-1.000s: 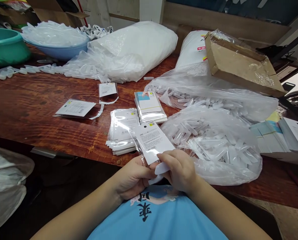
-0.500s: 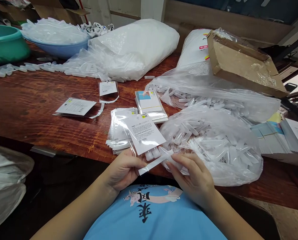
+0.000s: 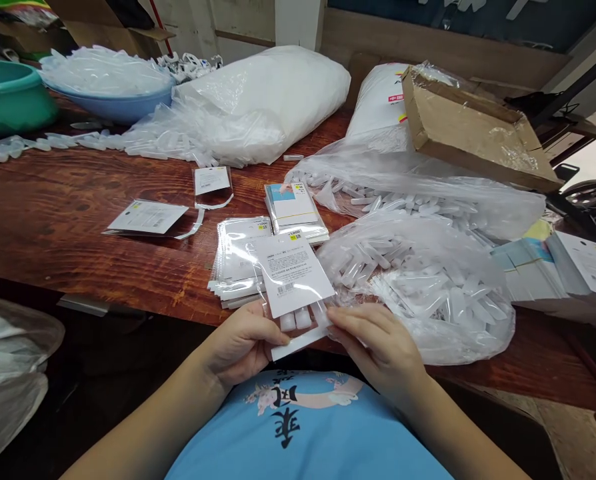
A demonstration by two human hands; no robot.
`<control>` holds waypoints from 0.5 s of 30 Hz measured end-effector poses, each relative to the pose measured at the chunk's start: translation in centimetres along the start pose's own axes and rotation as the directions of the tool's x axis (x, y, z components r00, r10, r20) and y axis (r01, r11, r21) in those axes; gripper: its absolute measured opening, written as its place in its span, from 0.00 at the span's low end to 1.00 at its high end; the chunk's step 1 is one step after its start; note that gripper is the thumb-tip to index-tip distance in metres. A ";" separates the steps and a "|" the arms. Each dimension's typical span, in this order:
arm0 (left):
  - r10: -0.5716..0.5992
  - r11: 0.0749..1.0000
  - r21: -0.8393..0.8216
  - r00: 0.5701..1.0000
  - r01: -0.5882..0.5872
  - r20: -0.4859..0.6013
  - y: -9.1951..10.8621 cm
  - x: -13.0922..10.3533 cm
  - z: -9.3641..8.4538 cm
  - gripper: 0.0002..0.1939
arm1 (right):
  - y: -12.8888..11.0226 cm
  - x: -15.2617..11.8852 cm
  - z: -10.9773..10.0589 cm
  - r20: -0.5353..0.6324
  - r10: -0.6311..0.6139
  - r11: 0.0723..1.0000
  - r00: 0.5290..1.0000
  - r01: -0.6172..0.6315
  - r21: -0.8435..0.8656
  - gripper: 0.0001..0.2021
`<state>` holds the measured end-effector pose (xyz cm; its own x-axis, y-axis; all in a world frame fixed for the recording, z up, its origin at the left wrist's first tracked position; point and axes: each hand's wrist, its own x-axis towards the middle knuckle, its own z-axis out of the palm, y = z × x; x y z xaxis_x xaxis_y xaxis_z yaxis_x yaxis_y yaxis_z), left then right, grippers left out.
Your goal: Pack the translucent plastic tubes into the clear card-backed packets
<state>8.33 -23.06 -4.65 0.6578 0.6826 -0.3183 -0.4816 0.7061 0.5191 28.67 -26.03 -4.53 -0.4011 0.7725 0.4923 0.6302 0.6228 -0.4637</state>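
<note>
Between my hands, above the table's front edge, is a clear plastic packet [image 3: 296, 277] with a white printed card inside. Small translucent plastic pieces [image 3: 295, 320] show below the card, and a white flap strip [image 3: 301, 343] runs along the packet's near end. My left hand [image 3: 243, 340] pinches the packet's left corner, thumb on top. My right hand [image 3: 378, 333] has its fingers closed at the right end, by a translucent piece; its fingertips partly hide what they grip. Just behind lies a stack of clear packets [image 3: 239, 257], beside a banded stack of cards [image 3: 295, 208].
An open plastic bag of translucent pieces [image 3: 428, 287] lies right of my hands, another bag [image 3: 428, 187] behind it. Two packets [image 3: 151, 217] lie left. Farther back are a blue basin [image 3: 113, 103], a green basin [image 3: 13, 100], a large white bag [image 3: 273, 100] and a cardboard tray [image 3: 478, 130].
My right hand has moved slightly left and closer to the packet. The flap strip now lies lower along the packet's near end, and the translucent pieces show more fully. The view has shifted a little.
</note>
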 end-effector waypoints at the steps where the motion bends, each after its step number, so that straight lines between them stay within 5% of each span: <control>1: -0.013 1.000 0.007 1.000 0.013 0.010 0.0 0.0 0.0 0.28 | 0.0 0.1 0.0 -0.051 0.096 0.994 0.994 -0.098 -0.037 0.14; 3: -0.027 1.000 0.014 0.999 0.027 0.029 -0.2 0.0 0.1 0.28 | -0.1 0.5 -0.2 -0.096 0.309 0.946 0.946 -0.316 -0.066 0.18; 5: -0.033 0.999 0.017 0.998 0.032 0.057 -0.3 0.1 0.1 0.28 | -0.2 1.1 -0.5 0.035 0.444 0.896 0.895 -0.443 -0.026 0.28; 9: -0.063 0.998 0.010 0.995 0.063 0.082 -0.6 -0.2 0.3 0.28 | -0.2 2.7 -1.0 0.407 0.416 0.889 0.813 -0.458 0.005 0.25; 15: -0.027 1.000 -0.009 1.000 0.028 0.011 -0.4 -0.5 0.6 0.27 | -0.5 2.6 -1.4 0.428 0.360 0.909 0.829 -0.416 0.040 0.28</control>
<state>8.58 -23.77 -4.19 0.6773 0.6608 -0.3233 -0.4685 0.7263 0.5030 28.23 -24.47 -2.02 -0.3900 0.9178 -0.0740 0.7125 0.2498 -0.6557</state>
